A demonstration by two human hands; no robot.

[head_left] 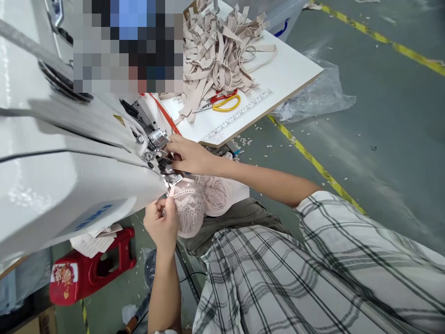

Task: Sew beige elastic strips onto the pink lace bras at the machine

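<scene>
A pale pink lace bra (189,215) hangs at the front end of a white sewing machine (100,195), over my lap. My left hand (162,222) is closed, thumb against fingers, pinching the bra's upper edge by a narrow strap just below the presser foot (174,178). On the far side of the needle area, my right hand (189,155) has its fingers curled in against the metal parts. Its fingertips are partly hidden there, and I cannot make out what they grip.
A white board (292,69) carries a heap of beige fabric strips (222,55), scissors (225,103) with red and yellow handles, and a printed ruler (239,113). A red plastic stool (93,273) stands below the machine. Plastic film (313,97) lies past the board, near yellow floor tape (313,160).
</scene>
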